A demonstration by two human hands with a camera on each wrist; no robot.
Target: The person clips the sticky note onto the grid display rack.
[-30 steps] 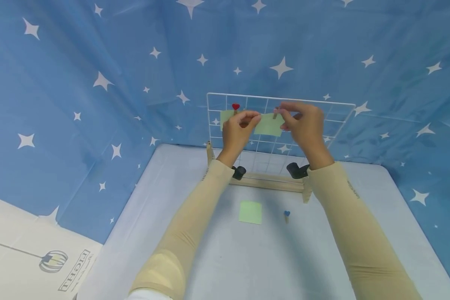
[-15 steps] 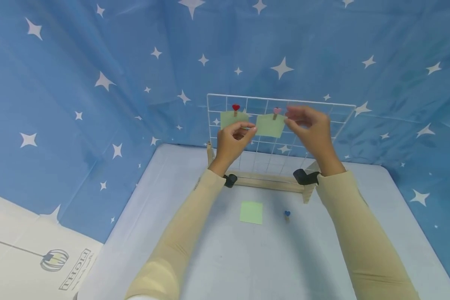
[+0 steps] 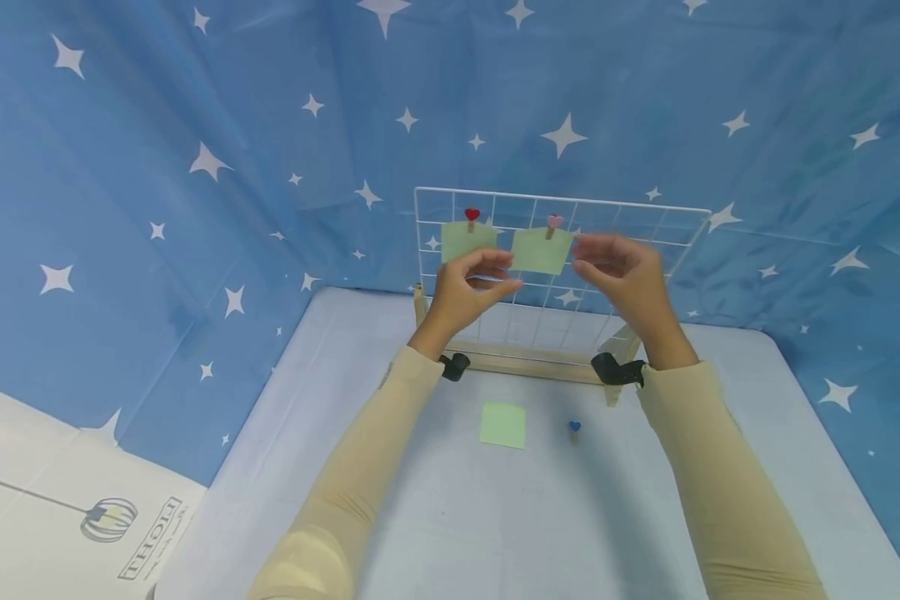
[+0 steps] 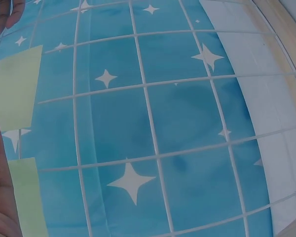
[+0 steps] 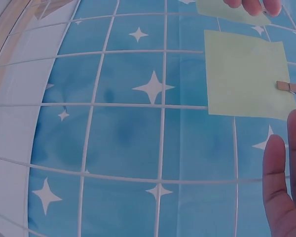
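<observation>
On a white wire grid hang two green sticky notes. The left note is pinned by a clothespin with a red heart; its lower part is hidden behind my left hand. The right note hangs from a clothespin with a pink heart, also seen as a wooden clip in the right wrist view. My left hand is beside the right note's left edge, thumb and fingers apart, holding nothing. My right hand is beside that note's right edge, fingers loosely bent and empty.
On the white table lie another green sticky note and a clothespin with a blue heart. A wooden base supports the grid. Behind it hangs a blue curtain with stars. A printed white box stands at the left.
Both hands have let go of the right note and its pink-heart clothespin. The left hand has moved down and left, the right hand right and down. The note stays hanging on the grid.
</observation>
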